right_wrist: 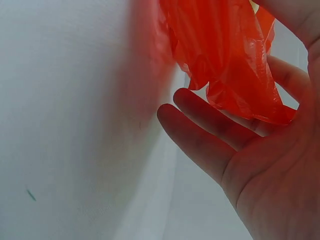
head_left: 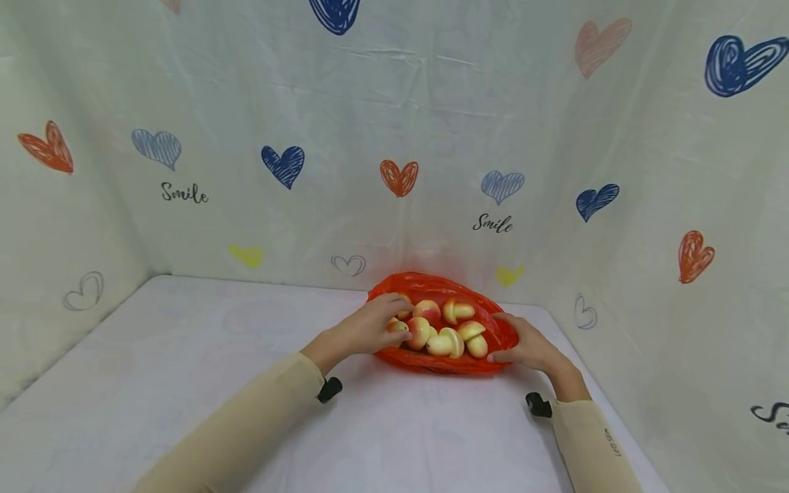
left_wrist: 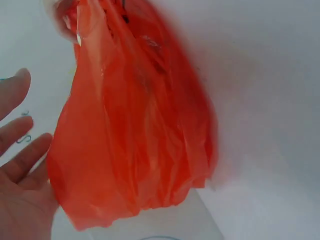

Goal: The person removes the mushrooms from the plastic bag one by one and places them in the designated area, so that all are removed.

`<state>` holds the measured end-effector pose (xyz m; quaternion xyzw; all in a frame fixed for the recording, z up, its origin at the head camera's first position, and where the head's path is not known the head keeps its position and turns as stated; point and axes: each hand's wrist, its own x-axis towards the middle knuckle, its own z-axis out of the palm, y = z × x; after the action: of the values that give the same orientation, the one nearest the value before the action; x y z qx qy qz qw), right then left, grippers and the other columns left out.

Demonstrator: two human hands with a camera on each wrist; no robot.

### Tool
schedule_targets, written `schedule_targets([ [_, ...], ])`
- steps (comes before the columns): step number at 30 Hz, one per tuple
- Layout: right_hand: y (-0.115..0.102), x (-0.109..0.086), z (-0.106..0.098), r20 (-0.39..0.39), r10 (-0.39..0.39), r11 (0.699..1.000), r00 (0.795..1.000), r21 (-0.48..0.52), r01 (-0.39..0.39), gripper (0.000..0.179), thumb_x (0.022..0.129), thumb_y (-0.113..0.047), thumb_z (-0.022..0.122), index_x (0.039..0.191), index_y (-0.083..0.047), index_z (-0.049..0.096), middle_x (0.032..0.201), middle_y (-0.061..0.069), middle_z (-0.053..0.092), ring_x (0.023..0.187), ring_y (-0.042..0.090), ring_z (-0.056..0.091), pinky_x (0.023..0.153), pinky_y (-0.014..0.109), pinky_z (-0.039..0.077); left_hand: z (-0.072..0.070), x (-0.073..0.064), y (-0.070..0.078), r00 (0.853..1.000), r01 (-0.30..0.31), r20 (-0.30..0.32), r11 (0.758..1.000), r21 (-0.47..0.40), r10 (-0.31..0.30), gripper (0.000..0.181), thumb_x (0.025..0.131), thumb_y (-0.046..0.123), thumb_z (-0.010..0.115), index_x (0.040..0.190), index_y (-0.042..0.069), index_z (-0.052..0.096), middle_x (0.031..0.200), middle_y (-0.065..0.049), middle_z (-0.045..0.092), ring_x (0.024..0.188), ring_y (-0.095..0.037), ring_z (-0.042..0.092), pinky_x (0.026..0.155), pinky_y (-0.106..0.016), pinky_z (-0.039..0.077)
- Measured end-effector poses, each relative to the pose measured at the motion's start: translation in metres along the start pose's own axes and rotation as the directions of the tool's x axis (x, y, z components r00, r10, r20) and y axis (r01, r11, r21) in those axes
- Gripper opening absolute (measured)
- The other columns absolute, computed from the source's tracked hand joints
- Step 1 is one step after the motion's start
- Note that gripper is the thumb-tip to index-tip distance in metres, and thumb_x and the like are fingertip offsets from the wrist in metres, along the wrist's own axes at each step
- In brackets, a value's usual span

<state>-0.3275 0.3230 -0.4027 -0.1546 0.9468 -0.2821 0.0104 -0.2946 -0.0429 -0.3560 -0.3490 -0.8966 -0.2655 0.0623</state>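
Note:
A red plastic bag [head_left: 425,364] lies with its mouth spread wide, toward the back of the table. Inside it are several mushrooms [head_left: 473,330], pale yellow with rounded caps, and red-and-yellow round fruits [head_left: 427,311] that look like peaches. My left hand [head_left: 372,322] reaches over the bag's left side, its fingers extended beside the fruits and partly covering them. In the left wrist view its fingers are spread next to the plastic. At the opposite end, my right hand [head_left: 531,346] touches the bag's rim, thumb and fingers apart. The right wrist view shows relaxed fingers around loose plastic.
A white-covered table [head_left: 216,356] extends to the left and in front of the bag. Behind it hangs a pale curtain [head_left: 345,212] printed with hearts and "Smile". Black wrist cameras sit below both wrists.

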Motion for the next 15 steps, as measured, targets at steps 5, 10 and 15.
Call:
schedule_targets([
  [5, 0.0019, 0.0002, 0.0007, 0.005, -0.004, 1.000, 1.000, -0.002, 0.004, 0.091, 0.068, -0.042, 0.083, 0.142, -0.013, 0.040, 0.142, 0.020, 0.039, 0.127, 0.042, 0.038, 0.099, 0.063, 0.035, 0.0007, 0.0053, 0.0073, 0.999, -0.043, -0.008, 0.999, -0.016, 0.043, 0.039, 0.088, 0.024, 0.070, 0.124, 0.014, 0.060, 0.125, -0.001, 0.055, 0.116, -0.018, 0.049, 0.099, -0.035, 0.044],
  [10, 0.0004, -0.0004, 0.0016, 0.019, 0.006, 1.000, 1.000, 0.012, -0.006, 0.093, 0.068, -0.042, 0.083, 0.143, -0.012, 0.038, 0.142, 0.021, 0.038, 0.127, 0.043, 0.037, 0.098, 0.064, 0.035, 0.0044, 0.0091, 0.0060, 0.997, 0.049, 0.058, 0.999, -0.014, -0.048, 0.043, 0.087, 0.025, 0.071, 0.125, 0.010, 0.060, 0.125, -0.007, 0.056, 0.115, -0.020, 0.049, 0.100, -0.038, 0.042],
  [15, -0.0022, -0.0011, 0.0015, 0.031, 0.026, 1.000, 0.999, 0.010, -0.026, 0.094, 0.068, -0.042, 0.083, 0.144, -0.012, 0.037, 0.143, 0.021, 0.037, 0.128, 0.043, 0.036, 0.096, 0.064, 0.036, 0.0093, 0.0100, -0.0005, 0.983, 0.160, 0.085, 0.987, 0.019, -0.161, 0.052, 0.085, 0.034, 0.072, 0.129, 0.011, 0.058, 0.128, -0.003, 0.055, 0.120, -0.020, 0.046, 0.103, -0.040, 0.040],
])
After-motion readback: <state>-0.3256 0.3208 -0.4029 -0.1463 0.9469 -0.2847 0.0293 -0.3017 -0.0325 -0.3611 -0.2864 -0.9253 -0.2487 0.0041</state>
